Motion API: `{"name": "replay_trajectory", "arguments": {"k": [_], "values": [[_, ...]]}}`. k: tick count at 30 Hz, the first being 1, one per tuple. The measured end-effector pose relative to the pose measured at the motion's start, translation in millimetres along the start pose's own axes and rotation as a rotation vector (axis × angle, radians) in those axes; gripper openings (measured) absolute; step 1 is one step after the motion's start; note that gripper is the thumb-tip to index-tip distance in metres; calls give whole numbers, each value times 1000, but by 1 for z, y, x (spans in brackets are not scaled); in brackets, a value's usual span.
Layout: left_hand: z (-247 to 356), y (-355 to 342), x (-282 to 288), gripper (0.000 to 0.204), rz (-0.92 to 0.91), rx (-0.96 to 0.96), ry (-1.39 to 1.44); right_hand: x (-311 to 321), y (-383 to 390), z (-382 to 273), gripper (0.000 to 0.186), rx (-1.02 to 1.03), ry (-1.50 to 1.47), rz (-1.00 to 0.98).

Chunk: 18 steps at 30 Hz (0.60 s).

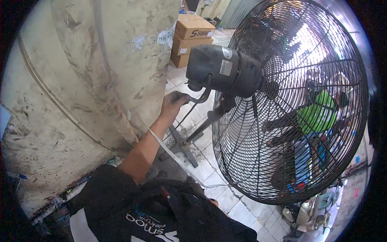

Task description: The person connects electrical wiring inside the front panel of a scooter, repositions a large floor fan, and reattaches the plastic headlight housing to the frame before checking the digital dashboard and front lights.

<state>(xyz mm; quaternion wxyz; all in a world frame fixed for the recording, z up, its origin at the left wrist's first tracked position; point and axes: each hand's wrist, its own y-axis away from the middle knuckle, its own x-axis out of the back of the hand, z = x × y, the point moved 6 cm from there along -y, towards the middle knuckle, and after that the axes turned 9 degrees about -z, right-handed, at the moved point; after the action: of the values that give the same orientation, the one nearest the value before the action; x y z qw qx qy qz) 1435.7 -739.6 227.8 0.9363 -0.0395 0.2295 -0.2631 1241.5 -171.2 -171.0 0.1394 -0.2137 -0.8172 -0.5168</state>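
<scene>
A large black pedestal fan (pixel 223 70) stands in front of me, its round wire cage (pixel 242 161) filling the right side. From the underside of its motor housing, a curved dark bar (pixel 200 99) reaches toward me. My left hand (pixel 175 101) is closed at the end of that bar, thumb on the near side; the fingers look dark and are partly hidden. The fan's pole (pixel 201 128) slants down to a crossed metal base (pixel 180 145) on the tiles. My right hand does not show.
A stained wall (pixel 80 80) runs along the left. Cardboard boxes (pixel 193 28) are stacked behind the fan. A pale strap (pixel 169 151) crosses my forearm and trails to the floor. Through the cage, a person in a green shirt (pixel 316 115) works beyond.
</scene>
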Motion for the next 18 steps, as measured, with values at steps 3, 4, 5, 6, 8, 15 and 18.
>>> {"name": "replay_trajectory", "arguments": {"k": [3, 4, 5, 6, 8, 15, 18], "values": [[-1, -4, -7, 16, -8, -2, -29, -2, -10, 20, 38, -40, -39, -16], [0, -5, -5, 17, 2, -12, -53, -2, -13, 22, 38, -49, -47, -22], [0, -6, -4, 17, 2, -11, -51, -2, -16, 24, 38, -56, -56, -22], [0, -6, -3, 18, 7, -8, -30, 1, -15, 27, 38, -57, -60, -13], [-5, -7, -5, 18, 2, -1, -9, -1, -11, 26, 37, -58, -64, -2], [-5, -11, -1, 15, -1, 33, 47, 5, 14, -9, 32, 15, 69, 48], [-12, -10, 2, 14, -9, 17, 72, 2, 23, -17, 33, -8, 53, 46]]}}
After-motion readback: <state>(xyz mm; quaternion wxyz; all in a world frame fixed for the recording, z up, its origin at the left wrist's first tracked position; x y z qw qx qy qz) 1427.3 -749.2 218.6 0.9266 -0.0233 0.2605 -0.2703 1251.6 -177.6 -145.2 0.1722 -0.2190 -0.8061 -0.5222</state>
